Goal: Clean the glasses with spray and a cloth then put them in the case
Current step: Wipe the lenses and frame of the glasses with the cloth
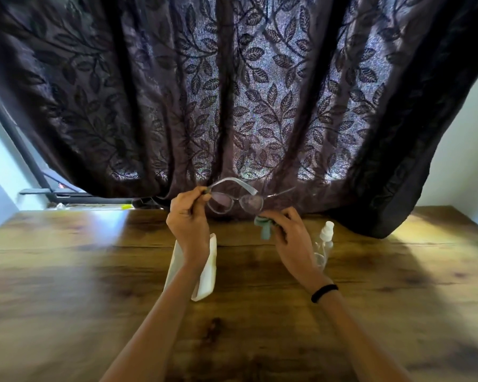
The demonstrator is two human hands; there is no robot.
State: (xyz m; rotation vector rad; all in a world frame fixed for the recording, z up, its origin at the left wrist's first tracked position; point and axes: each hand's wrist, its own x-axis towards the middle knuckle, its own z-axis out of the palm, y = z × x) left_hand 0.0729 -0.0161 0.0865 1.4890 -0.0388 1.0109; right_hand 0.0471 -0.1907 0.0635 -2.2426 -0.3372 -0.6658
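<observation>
I hold a pair of clear-framed glasses (pixel 233 201) up above the wooden table (pixel 94 271), temples unfolded and pointing away from me. My left hand (pixel 188 219) pinches the frame at its left hinge. My right hand (pixel 287 230) grips a small grey-green cloth (pixel 264 226) bunched just under the right lens. A white glasses case (pixel 207 268) lies on the table beneath my left wrist, partly hidden by the arm. A clear spray bottle with a white nozzle (pixel 325 238) stands to the right of my right hand.
A dark leaf-patterned curtain (pixel 232 92) hangs right behind the table's far edge and drapes onto it at the right. A black metal frame (pixel 53 194) shows at the left beyond the table. A black band circles my right wrist.
</observation>
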